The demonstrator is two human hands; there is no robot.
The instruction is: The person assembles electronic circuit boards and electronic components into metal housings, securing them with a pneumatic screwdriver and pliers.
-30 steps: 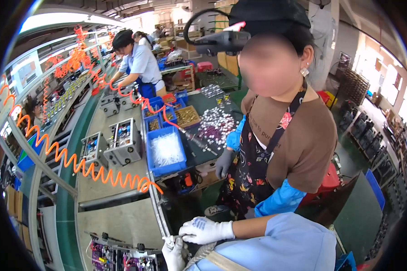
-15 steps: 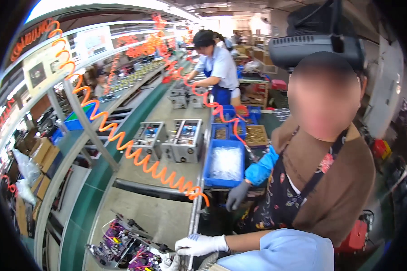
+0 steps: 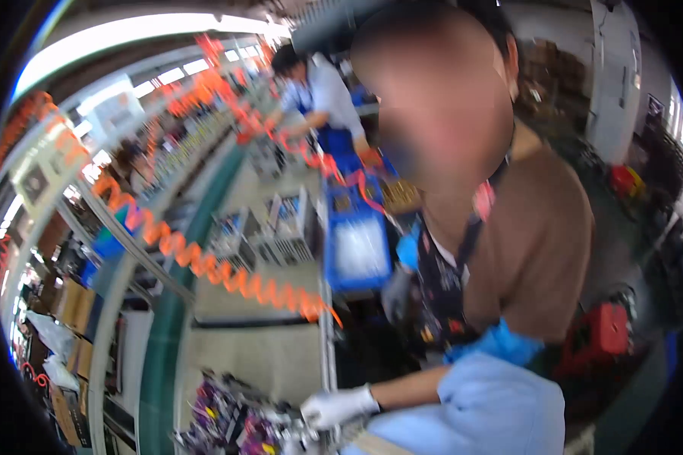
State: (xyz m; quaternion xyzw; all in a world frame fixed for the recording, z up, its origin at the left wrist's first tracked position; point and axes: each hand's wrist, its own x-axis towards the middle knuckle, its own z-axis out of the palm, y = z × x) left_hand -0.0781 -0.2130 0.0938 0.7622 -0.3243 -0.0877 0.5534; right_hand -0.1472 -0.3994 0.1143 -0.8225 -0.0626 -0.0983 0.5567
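well, low in the view, near the metal rail [image 3: 327, 349] edging the worktop [image 3: 254, 353]: a white-gloved right hand [image 3: 334, 409], with fingers curled inward and pointing left; gripping something or merely resting, cannot tell through the blur. just below and to the left, a pale smear, probably the gloved left hand [image 3: 299, 438], too indistinct for reading open or closed fingers. beside both, on the worktop, an open electronics assembly [image 3: 228, 417], all purple boards, black parts and loose wiring bunched together (too softened by motion to settle contact with either hand). by the look of it, moderate in weight, stiff in the boards, limp in the wires, probably fragile around the small raised components. best held by a rigid frame or board edge, one hand at each end, never by wires or raised parts; perhaps slippery in gloves, so better supported from beneath. farther along, well apart, metal cases [image 3: 288, 246]; to the right of the rail, a blue bin [image 3: 357, 283] of whitish pieces [image 3: 357, 246] and, just beside, a co-worker's gray-gloved hand [image 3: 396, 294].
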